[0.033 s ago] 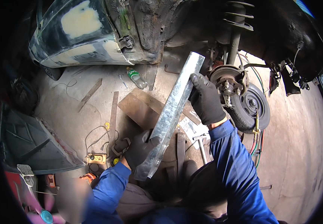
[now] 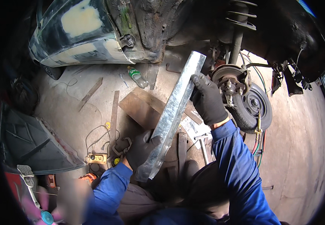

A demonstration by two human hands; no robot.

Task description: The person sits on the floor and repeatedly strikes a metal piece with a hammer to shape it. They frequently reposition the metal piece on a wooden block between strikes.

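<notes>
Two gloved hands hold a long strip of shiny galvanised sheet metal slanted over the floor.

The left hand [image 2: 142,148], at 7 o'clock, is closed round the long strip of shiny galvanised sheet metal [image 2: 173,112] near its lower end; the right hand [image 2: 207,99], at 1 o'clock, clamps its upper edge. It looks thin, light, springy, sharp-edged and slick, best gripped near both ends. Beyond lie a rusty brown plate [image 2: 140,108] and a bare brake hub [image 2: 230,80].

One galvanised metal strip [image 2: 173,112]; two gloved hands; one plastic bottle [image 2: 137,77]; one brake disc [image 2: 230,79]; one loose wheel [image 2: 254,107].
</notes>
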